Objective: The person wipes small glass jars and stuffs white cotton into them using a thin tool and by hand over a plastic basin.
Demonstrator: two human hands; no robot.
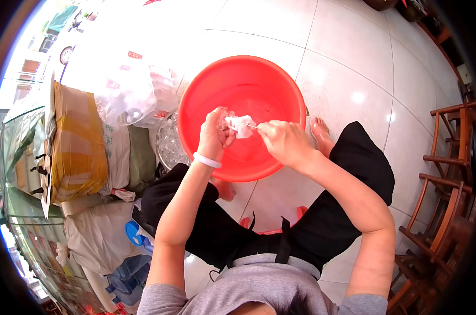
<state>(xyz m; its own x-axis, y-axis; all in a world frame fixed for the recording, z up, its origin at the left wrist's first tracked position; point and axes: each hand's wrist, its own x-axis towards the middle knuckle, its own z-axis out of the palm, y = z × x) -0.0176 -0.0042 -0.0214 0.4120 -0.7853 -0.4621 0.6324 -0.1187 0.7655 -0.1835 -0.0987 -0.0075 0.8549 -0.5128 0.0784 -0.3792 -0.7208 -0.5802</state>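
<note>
Over a large red basin [238, 167] on the floor, both of my hands are raised close together. My left hand [215, 131], with a pale bracelet at its wrist, has its fingers curled round a clear, shiny object [226, 118] that looks like plastic. Pinched in my right hand [286, 140] is a thin metal stick [250, 125], which points left toward the clear object. A white, soft-looking piece [242, 127] hangs around the stick's far end, between the hands. What exactly the white piece is made of cannot be told.
Left of the basin stand a metal bowl of clear pieces [170, 140], thin plastic bags [125, 94] and a taped cardboard box [77, 142]. Wooden chairs [442, 173] line the right. My bare feet flank the basin on the tiled floor [348, 68].
</note>
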